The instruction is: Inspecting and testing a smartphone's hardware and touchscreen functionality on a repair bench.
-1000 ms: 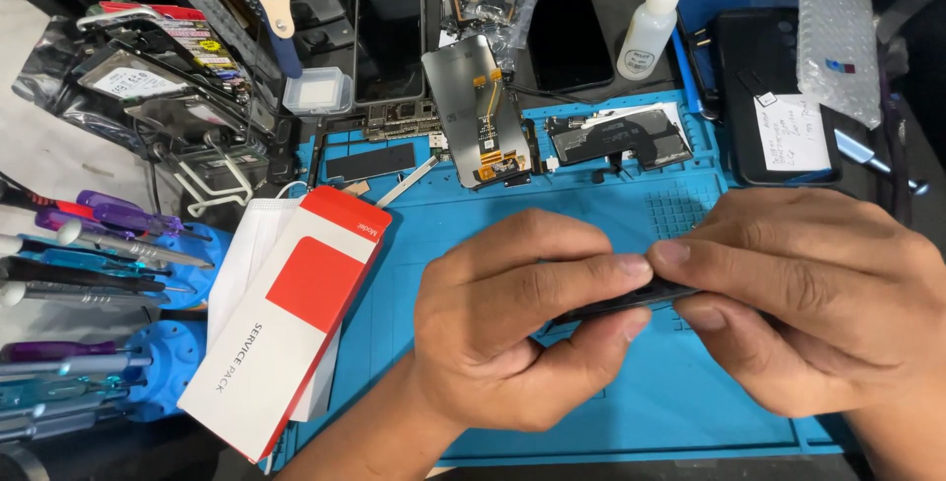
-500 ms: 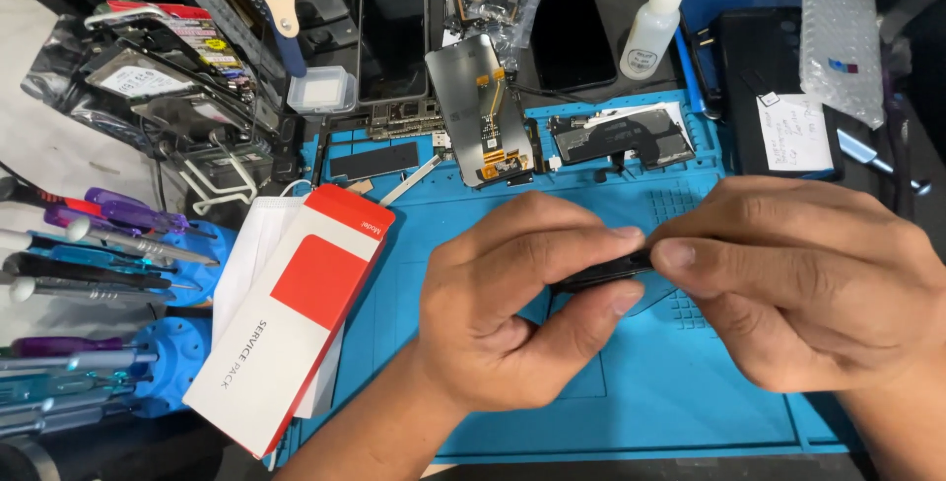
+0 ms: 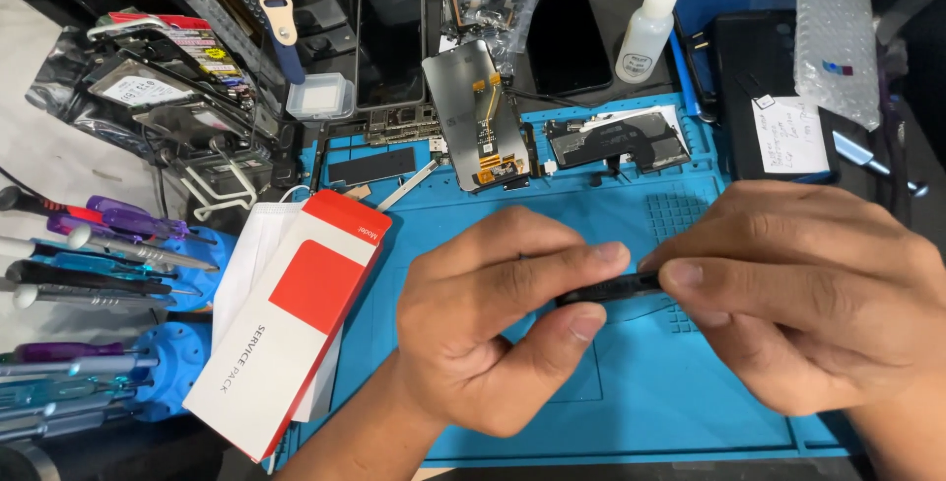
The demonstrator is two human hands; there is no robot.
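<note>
Both hands meet over a blue repair mat. My left hand pinches one end of a thin black strip-like part between thumb and forefinger. My right hand grips the other end with its fingertips. Most of the black part is hidden by my fingers. It is held a little above the mat, near the mat's middle.
A red and white box lies at the mat's left edge. Screwdrivers sit in a blue holder at far left. A phone screen panel, a phone frame piece, a white dropper bottle and a black phone lie at the back.
The hands have shifted slightly up and the left thumb has pressed closer on the black part; the grip stays the same.
</note>
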